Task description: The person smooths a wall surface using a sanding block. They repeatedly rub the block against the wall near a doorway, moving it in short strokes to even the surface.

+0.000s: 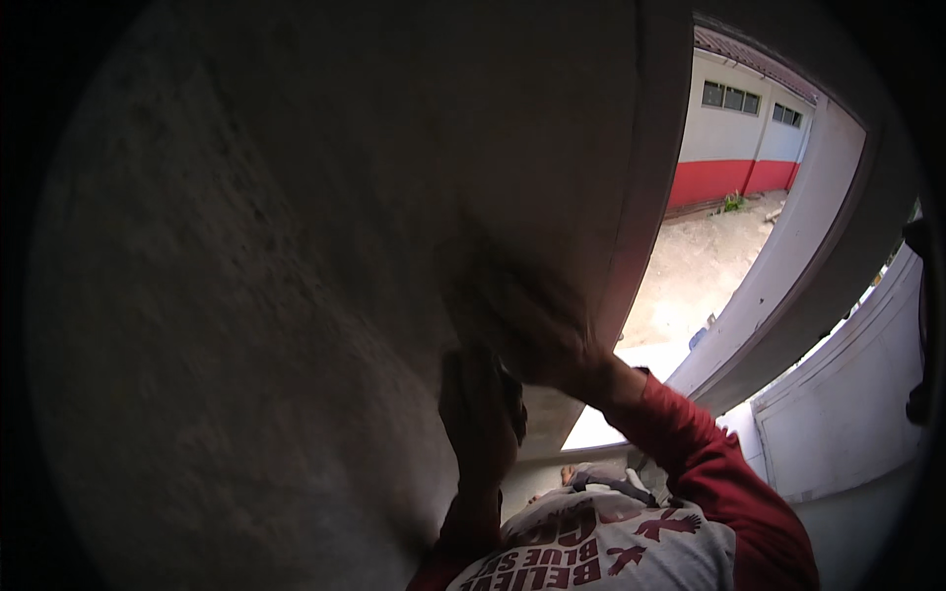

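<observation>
Both of my hands are up close to a dim grey wall [246, 325] that fills most of the picture. My left hand [476, 409] is closed, with its fingers bent; a small dark shape beside them is too shadowed to name. Just above and to the right, almost touching it, my right hand [532, 325] reaches across from the right against the wall surface. Its fingers point up and left but are smeared by motion and shadow, so their grip and anything under them cannot be made out.
Right of the wall, a tall opening with a pale frame [823, 217] lets in bright light. Outside stands a white and red building [734, 148] beyond sandy ground [705, 251]. A pale panel [838, 424] is at the lower right. Below, dark and light items lie on the floor [532, 478].
</observation>
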Available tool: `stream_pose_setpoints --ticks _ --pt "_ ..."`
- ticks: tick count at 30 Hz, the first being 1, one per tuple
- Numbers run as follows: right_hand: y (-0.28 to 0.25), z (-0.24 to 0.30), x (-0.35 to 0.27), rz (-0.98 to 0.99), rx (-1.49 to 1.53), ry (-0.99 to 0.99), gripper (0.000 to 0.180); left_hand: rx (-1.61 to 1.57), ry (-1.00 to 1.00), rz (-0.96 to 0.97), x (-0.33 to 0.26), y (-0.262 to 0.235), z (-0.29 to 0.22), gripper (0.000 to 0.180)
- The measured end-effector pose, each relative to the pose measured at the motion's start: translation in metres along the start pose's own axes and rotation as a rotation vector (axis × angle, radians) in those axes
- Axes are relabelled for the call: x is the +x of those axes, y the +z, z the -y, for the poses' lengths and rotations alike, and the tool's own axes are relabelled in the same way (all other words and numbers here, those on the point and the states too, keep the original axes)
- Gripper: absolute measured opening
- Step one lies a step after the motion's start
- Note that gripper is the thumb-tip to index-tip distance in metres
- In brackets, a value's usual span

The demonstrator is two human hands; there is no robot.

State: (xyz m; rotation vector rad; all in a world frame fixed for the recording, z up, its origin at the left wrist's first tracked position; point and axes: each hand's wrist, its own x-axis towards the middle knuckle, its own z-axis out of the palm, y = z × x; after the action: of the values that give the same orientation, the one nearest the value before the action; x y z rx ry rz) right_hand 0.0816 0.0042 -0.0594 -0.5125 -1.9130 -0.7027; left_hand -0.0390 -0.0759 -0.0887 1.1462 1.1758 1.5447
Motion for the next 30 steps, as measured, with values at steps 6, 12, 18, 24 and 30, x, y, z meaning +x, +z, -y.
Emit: stream_pose_setpoints --ticks 6,12,18,24,30 --pt "0.0 0.001 0.005 0.052 -0.038 0.005 0.043 -0.014 0.077 0.03 0.0 0.0 0.003 0.033" --pt "-0.001 0.001 -0.002 -0.047 -0.115 -0.034 0.039 -0.058 -0.212 0.005 -0.002 -0.003 0.01 0.03" --pt "-0.007 -0.002 0.0 -0.008 -0.021 0.017 0.027 0.076 0.157 0.065 -0.002 -0.007 0.017 0.02" --pt "-0.012 -0.002 0.007 -0.058 -0.15 -0.035 0.044 0.027 -0.167 0.097 -0.001 0.001 0.003 0.005" --pt "-0.01 -0.004 0.006 0.002 -0.178 -0.01 0.035 0.146 0.19 0.058 0.003 0.001 0.004 0.004"
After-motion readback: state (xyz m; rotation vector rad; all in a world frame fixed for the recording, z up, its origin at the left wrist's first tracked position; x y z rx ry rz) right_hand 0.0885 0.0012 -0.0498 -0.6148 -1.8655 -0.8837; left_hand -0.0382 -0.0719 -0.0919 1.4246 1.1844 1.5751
